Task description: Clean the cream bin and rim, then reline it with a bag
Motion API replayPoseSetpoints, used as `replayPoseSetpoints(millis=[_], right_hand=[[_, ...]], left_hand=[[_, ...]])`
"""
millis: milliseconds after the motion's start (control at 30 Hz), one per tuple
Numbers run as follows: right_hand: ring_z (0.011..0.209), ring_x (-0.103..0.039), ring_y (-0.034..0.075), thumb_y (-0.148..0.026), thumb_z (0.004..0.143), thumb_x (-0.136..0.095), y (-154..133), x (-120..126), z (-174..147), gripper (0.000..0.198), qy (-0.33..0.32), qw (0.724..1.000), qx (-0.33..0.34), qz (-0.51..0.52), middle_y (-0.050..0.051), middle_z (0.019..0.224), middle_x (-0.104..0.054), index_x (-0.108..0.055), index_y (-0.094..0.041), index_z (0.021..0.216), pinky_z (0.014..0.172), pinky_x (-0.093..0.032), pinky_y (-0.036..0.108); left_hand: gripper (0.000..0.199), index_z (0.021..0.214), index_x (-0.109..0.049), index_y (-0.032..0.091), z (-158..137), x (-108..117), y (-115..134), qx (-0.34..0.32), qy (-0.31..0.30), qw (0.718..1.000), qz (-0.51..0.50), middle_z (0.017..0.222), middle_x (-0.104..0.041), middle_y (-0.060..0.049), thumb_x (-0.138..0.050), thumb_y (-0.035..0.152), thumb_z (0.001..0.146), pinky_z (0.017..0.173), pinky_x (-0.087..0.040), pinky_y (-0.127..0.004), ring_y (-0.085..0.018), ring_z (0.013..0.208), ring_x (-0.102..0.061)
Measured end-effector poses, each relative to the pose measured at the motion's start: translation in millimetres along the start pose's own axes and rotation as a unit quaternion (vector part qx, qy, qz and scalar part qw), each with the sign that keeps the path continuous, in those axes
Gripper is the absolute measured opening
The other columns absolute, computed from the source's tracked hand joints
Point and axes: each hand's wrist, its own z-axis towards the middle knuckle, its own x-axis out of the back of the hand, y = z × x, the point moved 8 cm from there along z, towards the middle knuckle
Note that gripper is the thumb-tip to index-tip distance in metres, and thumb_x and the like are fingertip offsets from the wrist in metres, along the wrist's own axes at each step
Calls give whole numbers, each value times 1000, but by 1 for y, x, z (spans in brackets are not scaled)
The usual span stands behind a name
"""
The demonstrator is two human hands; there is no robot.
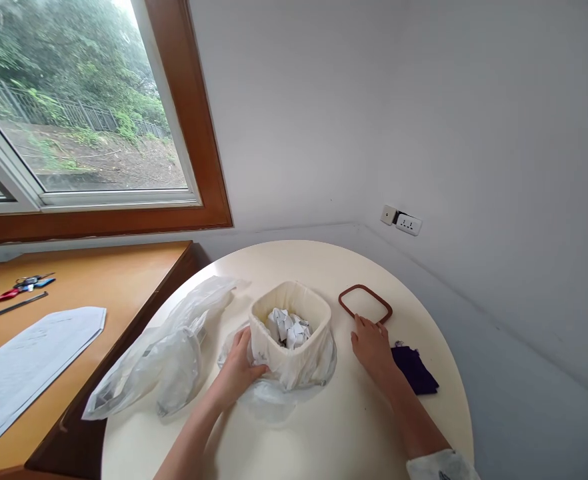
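A small cream-coloured bin (319, 360), lined with a clear plastic bag, stands upright on the round table. Crumpled white paper (288, 328) lies inside it. My left hand (241, 367) grips the bin's near left corner, thumb on the front and fingers along the side. The bag's loose plastic (269, 400) spreads round the base. To the right, a brown rounded-square ring (385, 305) lies flat on the tabletop. My right hand (373, 347) reaches its near edge, fingers stretched out and thumb apart; the fingertips appear to touch the ring.
A crumpled clear plastic bag (179, 353) lies left on the round table (334, 440). Dark purple cloth (415, 370) sits beside my right forearm. The wooden desk (139, 267) at left holds papers (39, 360), keys (28, 283) and a thin metal strip (14, 308). Walls stand behind and right.
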Motion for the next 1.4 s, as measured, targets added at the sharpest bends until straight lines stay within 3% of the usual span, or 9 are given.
replayPoseSetpoints(millis=[133,400,567,733,833,967,1033,1200,1400], right_hand=[[127,-37,19,-16,84,-30,-15,2,-1,51,-18,998,42,38,11,137,-43,-39,-10,134,105,-21,37],[123,-41,23,-13,78,-42,9,20,-6,39,23,999,-16,-26,13,132,-48,-60,-14,112,105,-17,41],[112,-50,21,-14,79,-44,9,20,-6,23,32,999,1,16,9,116,-59,-65,-18,89,104,-18,42],[93,-58,20,-19,81,-44,2,28,-4,18,52,996,26,69,5,87,-67,-62,-19,82,100,-22,43],[84,-60,21,-23,84,-41,-6,45,-4,20,84,986,54,136,6,85,-67,-61,-19,87,89,-36,41],[88,-59,22,-31,87,-43,-26,90,-15,23,178,950,107,233,9,94,-66,-58,-18,96,80,-44,38],[91,-59,22,-32,88,-44,-45,117,-26,23,218,929,159,254,9,95,-66,-58,-18,99,80,-46,38],[89,-58,20,-24,89,-46,-109,161,-59,16,220,891,321,235,7,91,-65,-58,-20,99,80,-46,36],[80,-57,17,-15,88,-46,-153,167,-84,17,184,870,407,207,5,84,-65,-58,-19,99,75,-46,34]], left_hand=[[61,126,-41,20,2,8,-6,0,60,998,12,127,-45,-10,-58,20,67,103,-30,-45,-28,122,-40],[49,120,-45,19,-4,28,-4,42,154,987,-26,118,-52,-9,-46,18,72,82,-46,-38,-25,104,-52],[44,113,-47,19,-7,34,-3,-13,207,972,-107,113,-53,-7,-45,12,69,95,-41,-39,-22,109,-52],[31,106,-51,20,-17,46,6,-57,254,960,-99,109,-53,-7,-47,17,76,102,-37,-41,-21,112,-50],[42,123,-42,21,-21,41,22,-84,218,966,-108,127,-46,-10,-50,27,82,106,-30,-43,-24,125,-40],[80,142,-11,23,-21,17,35,-93,109,982,-124,149,-16,-10,-57,38,79,112,-13,-47,-27,138,-13],[89,143,-6,22,-21,5,38,-91,65,986,-123,151,-10,-10,-61,41,76,112,-10,-47,-28,138,-7],[98,144,-1,22,-21,-14,41,-78,-5,990,-117,149,-15,-13,-66,29,71,110,-18,-47,-30,136,-16],[104,144,-3,23,-20,-18,36,-76,17,989,-127,142,-28,-15,-71,24,65,107,-25,-47,-31,131,-28]])
